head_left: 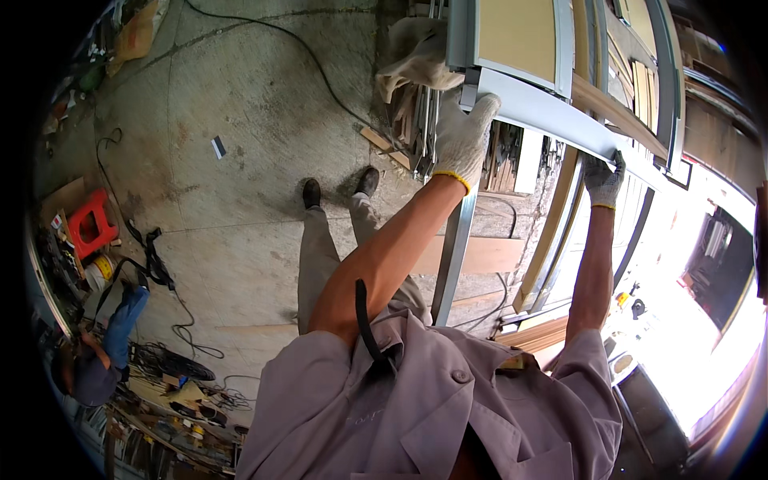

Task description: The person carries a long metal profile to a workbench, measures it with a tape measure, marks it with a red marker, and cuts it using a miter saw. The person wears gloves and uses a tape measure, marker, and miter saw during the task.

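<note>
Grey metal rail runs below the tan panel in my view. My hands are well apart, clamped on it: left hand at its left end, right hand farther right. Lettering on the shirt is too faint for me to read.

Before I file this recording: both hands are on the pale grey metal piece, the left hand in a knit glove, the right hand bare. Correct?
No: the right hand isn't bare. The head view shows it gloved too. The rest holds: both hands are on the pale grey metal piece, the left hand in a knit glove.
</note>
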